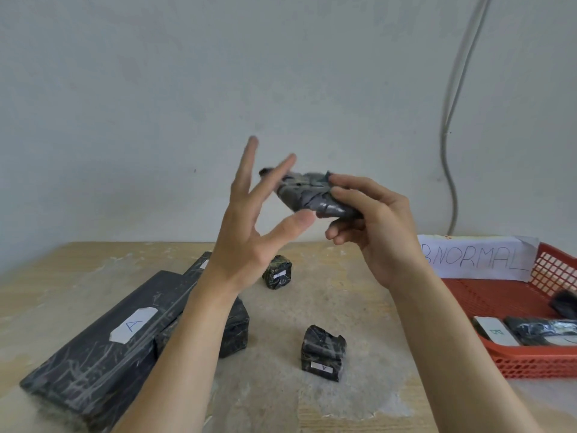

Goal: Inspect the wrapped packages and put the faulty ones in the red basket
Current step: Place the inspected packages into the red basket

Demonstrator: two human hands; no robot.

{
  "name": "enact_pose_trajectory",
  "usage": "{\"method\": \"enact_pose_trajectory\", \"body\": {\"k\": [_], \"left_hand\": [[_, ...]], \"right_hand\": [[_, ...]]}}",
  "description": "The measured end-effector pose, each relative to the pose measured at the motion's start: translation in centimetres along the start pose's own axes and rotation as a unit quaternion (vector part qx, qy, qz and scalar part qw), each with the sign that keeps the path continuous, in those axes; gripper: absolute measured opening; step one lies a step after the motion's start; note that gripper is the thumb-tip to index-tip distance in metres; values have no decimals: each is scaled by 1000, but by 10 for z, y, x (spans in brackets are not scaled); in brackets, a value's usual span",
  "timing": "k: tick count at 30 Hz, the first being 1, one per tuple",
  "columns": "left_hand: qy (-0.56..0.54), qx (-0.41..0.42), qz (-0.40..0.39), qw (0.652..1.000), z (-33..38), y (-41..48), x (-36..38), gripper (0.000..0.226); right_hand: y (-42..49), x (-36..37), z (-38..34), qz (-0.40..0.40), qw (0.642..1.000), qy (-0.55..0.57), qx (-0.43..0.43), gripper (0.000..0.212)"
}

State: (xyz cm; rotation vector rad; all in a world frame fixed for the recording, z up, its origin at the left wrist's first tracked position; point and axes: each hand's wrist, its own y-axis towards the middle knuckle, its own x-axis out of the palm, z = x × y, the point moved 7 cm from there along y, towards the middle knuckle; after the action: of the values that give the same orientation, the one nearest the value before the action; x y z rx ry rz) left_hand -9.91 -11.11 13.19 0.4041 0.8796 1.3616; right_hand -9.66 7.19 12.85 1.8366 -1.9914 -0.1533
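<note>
Frame center: right hand (pixel 371 226) gripped a black wrapped package (pixel 307 195); left hand (pixel 249 232) spread wide, fingertips touching pkg.

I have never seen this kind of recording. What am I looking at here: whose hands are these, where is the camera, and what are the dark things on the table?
There is no machine here. A person works with bare hands, and the single camera sits on their head, looking forward and down. The right hand grips a small wrapped package in the air. The left hand is open beside it, fingers spread. On the wooden table lie a long black package labelled A, a second long package beside it, a small cube package and another small package labelled A. At the right stands a red basket with a paper sign and a few basket packages inside; faulty ones go there.
</note>
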Motion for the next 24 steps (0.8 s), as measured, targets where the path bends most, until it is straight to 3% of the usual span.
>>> {"method": "enact_pose_trajectory", "body": {"k": [1, 3, 5, 10, 14, 20, 24], "left_hand": [[15, 23, 3, 1000, 2, -1, 2, 61], [-8, 25, 41, 999, 2, -2, 6, 41], [-84, -12, 80, 993, -2, -3, 12, 44], [-258, -74, 137, 954, -3, -8, 23, 59], [-258, -115, 205, 937, -8, -11, 22, 30], [-270, -80, 175, 943, -7, -8, 19, 42], [-256, -72, 174, 948, -5, -8, 18, 24]], "right_hand": [[0, 1, 0, 2, 1000, 12, 9, 21], [-3, 8, 1, -8, 1000, 17, 11, 44], [-6, 13, 0, -3, 1000, -5, -5, 57], [-8, 18, 4, 55, 993, -78, -72, 42], [-14, 29, 8, 45, 987, -119, -97, 36], [-14, 30, 6, 40, 985, -131, -105, 38], [-10, 27, 9, 48, 988, -111, -94, 52]]}}
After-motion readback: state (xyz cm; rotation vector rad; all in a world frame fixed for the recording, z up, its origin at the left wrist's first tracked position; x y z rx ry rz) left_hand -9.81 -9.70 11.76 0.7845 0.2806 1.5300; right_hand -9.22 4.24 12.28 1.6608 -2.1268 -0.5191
